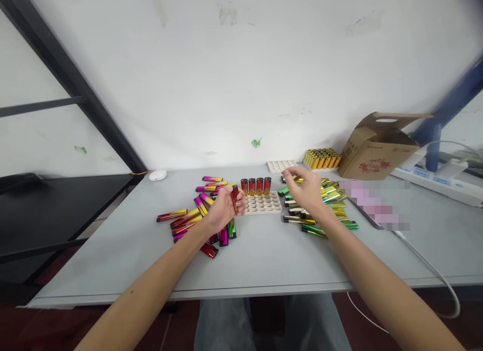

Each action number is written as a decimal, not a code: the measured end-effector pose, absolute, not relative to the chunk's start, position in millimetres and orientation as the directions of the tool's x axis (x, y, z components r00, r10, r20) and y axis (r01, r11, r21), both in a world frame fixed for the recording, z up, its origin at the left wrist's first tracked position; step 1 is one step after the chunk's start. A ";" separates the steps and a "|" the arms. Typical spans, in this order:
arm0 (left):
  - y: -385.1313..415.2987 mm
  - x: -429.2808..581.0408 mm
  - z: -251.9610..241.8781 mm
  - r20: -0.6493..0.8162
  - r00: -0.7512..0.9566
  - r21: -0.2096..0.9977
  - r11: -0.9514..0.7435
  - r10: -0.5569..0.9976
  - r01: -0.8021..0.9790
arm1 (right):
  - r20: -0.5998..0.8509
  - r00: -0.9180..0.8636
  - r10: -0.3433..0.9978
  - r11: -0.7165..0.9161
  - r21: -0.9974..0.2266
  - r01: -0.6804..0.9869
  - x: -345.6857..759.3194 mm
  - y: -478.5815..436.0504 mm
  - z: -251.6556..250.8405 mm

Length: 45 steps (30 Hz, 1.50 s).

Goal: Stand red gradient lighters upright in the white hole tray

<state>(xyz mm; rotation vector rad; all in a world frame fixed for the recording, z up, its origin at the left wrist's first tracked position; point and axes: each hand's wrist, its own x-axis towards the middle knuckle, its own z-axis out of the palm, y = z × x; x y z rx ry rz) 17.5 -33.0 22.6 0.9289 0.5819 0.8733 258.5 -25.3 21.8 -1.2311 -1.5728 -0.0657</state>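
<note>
My left hand (223,206) is closed around a red lighter (234,197), held upright just left of a white slotted tray (264,204). Several red lighters (255,185) stand in the tray's back row. A pile of pink, yellow and red lighters (196,212) lies under and left of that hand. My right hand (305,186) hovers over a pile of green and yellow lighters (328,207) to the right of the tray, its fingertips pinching a green-yellow lighter (290,179) at the pile's far edge.
A second white tray (279,165) and a block of yellow lighters (322,158) sit by the wall. An open cardboard box (377,149) stands at the right, with a power strip (437,180) and white cable (433,270). A white earbud case (157,175) lies at the back left.
</note>
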 end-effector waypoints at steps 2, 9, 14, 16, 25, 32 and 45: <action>-34.3 19.1 21.9 -0.067 0.535 0.875 0.307 0.842 -0.375 | 0.759 0.065 0.648 0.483 -0.476 0.735 255.4 -25.2 18.4; -35.8 18.6 19.5 -0.080 0.558 0.878 0.323 0.826 -0.352 | 0.767 -0.036 0.641 0.524 -0.403 0.750 249.5 -26.4 13.4; -34.2 16.6 16.5 -0.066 0.595 0.875 0.334 0.801 -0.352 | 0.755 -0.068 0.652 0.537 -0.397 0.744 250.6 -27.0 14.3; -33.9 16.4 15.9 -0.065 0.608 0.866 0.347 0.791 -0.359 | 0.751 -0.066 0.657 0.533 -0.401 0.745 251.1 -27.9 15.8; -32.4 17.1 15.0 -0.006 0.597 0.826 0.341 0.802 -0.450 | 0.746 -0.051 0.664 0.516 -0.408 0.753 253.1 -28.5 17.5; -34.2 20.5 13.8 -0.001 0.498 0.906 0.211 0.867 -0.367 | 0.770 -0.127 0.625 0.616 -0.386 0.687 244.9 -34.5 19.7; -39.7 26.8 6.6 0.030 0.605 0.985 0.078 0.795 -0.152 | 0.625 -0.304 0.719 0.674 -0.521 0.524 217.4 -51.8 19.1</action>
